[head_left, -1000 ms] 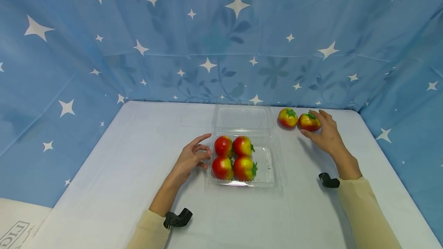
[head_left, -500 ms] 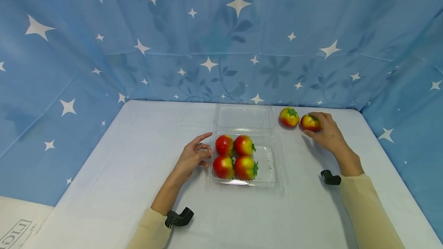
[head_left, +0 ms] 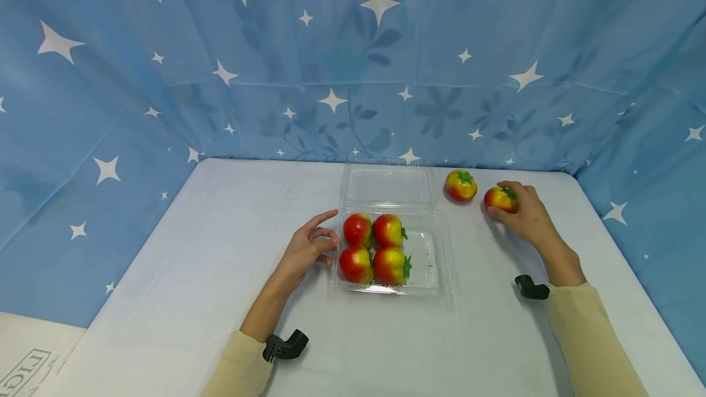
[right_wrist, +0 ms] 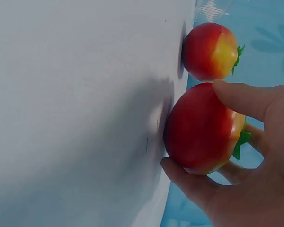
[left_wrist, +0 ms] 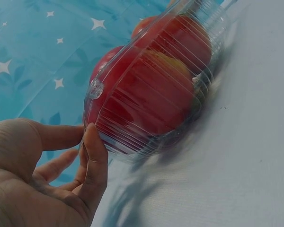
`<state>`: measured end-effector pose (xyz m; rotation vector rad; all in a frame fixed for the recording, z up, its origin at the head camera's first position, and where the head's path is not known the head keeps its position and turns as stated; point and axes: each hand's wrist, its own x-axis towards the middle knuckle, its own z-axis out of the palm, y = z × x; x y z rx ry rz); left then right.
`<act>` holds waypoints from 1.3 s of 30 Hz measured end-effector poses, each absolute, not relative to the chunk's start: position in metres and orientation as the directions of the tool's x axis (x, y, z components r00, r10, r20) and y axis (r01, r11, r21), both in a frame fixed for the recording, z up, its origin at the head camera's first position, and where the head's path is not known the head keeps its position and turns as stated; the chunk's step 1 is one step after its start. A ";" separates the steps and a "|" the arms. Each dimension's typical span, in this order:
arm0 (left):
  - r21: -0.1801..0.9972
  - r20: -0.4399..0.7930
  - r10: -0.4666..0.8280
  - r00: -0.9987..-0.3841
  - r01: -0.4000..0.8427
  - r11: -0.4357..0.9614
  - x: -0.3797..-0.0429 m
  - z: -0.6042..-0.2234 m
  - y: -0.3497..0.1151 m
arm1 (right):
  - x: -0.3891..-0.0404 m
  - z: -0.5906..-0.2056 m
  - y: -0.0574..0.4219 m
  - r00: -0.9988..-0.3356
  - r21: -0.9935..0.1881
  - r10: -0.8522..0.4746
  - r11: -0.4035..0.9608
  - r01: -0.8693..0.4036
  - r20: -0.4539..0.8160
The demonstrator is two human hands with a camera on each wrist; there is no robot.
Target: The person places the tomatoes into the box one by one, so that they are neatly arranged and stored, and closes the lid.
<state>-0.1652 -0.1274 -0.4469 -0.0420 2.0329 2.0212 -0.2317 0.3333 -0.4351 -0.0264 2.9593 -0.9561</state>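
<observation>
My right hand holds a red-and-yellow persimmon with a green leafy top, thumb on one side and fingers on the other. In the right wrist view this persimmon is close to the white tabletop; whether it touches is hard to tell. A second persimmon rests on the table just left of it. At the centre, a clear plastic clamshell box lies with several persimmons in its left part. My left hand pinches the box's left rim between thumb and finger, seen closely in the left wrist view.
The box's clear lid is folded back flat toward the rear table edge. A blue star-patterned curtain stands behind and beside the white table. Bare space shows in the box's right part.
My right hand has closed around the right-hand persimmon and drawn it slightly to the right and nearer me, widening the gap to the other one. The left hand stays at the box.
</observation>
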 end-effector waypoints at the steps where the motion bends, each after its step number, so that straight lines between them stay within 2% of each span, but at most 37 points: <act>1: 0.977 -0.213 0.175 -0.961 -0.212 0.025 -0.165 -0.447 -0.127 | -0.231 -0.435 0.334 -0.999 -0.583 -0.022 0.812 -0.001 -0.029; 26: 0.976 -0.218 0.174 -0.961 -0.214 0.037 -0.165 -0.449 -0.128 | -0.215 -0.425 0.321 -0.999 -0.628 0.006 0.777 0.038 -0.053; 35: 0.977 -0.214 0.174 -0.961 -0.211 0.035 -0.165 -0.447 -0.128 | -0.203 -0.418 0.305 -0.994 -0.689 -0.103 0.718 -0.100 0.037; 39: 0.976 -0.219 0.179 -0.959 -0.217 0.032 -0.165 -0.447 -0.128 | -0.198 -0.411 0.298 -0.992 -0.724 -0.118 0.682 -0.104 0.032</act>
